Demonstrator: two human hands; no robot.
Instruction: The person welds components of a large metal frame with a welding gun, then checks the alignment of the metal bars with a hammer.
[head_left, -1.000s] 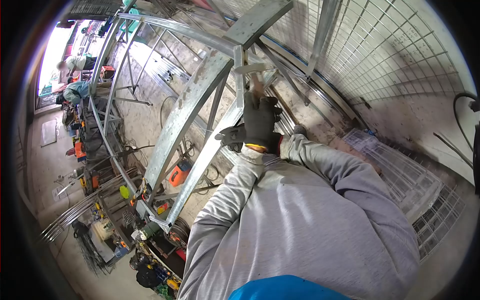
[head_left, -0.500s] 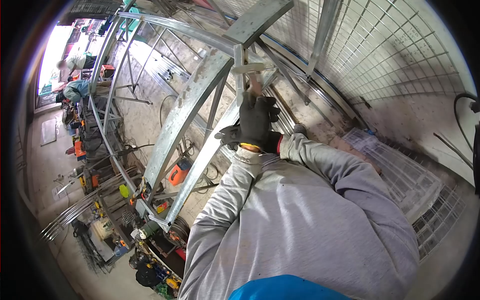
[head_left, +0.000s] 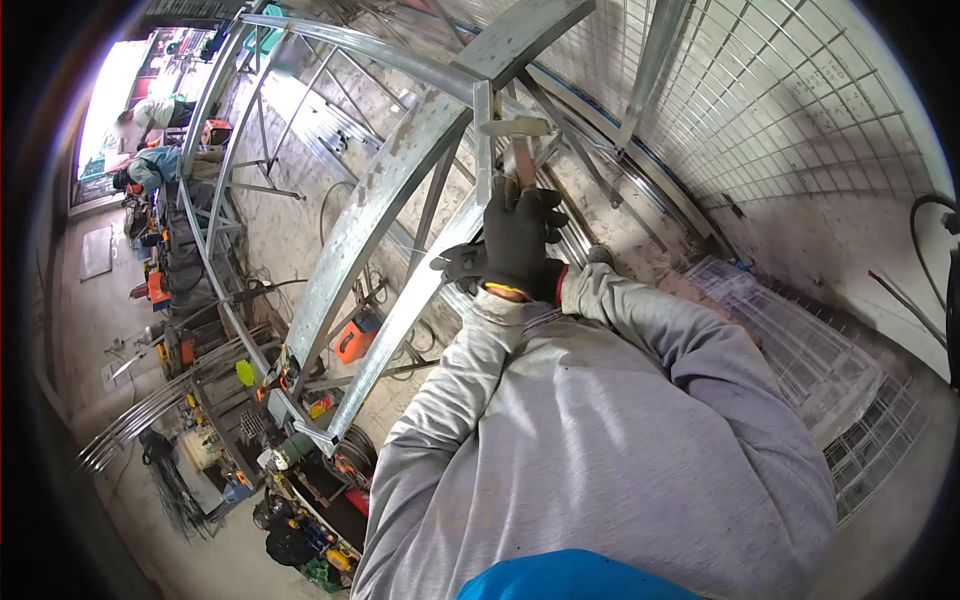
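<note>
My left hand [head_left: 515, 235], in a dark glove with a yellow cuff edge, is closed round the brown handle of a hammer [head_left: 523, 160]. The hammer's pale head lies by the upright end of a galvanized steel frame [head_left: 484, 135]. Under the left wrist passes my right arm, with a red cuff edge. My right hand [head_left: 460, 266], also gloved, shows on the left with fingers curled over a long steel tube [head_left: 400, 310] of the frame. Its palm and part of its grip are hidden.
Curved steel trusses [head_left: 360, 220] stretch across the left. Wire mesh [head_left: 780, 100] leans on the right wall, with stacked mesh panels [head_left: 790, 340] below. An orange container [head_left: 356, 338] and tools [head_left: 310, 530] lie lower left. Two people [head_left: 150, 165] bend over at the far left.
The hammer was blurred and now shows more sharply, its handle tilted slightly differently. My left hand has shifted a little. My right hand stays in place on the tube.
</note>
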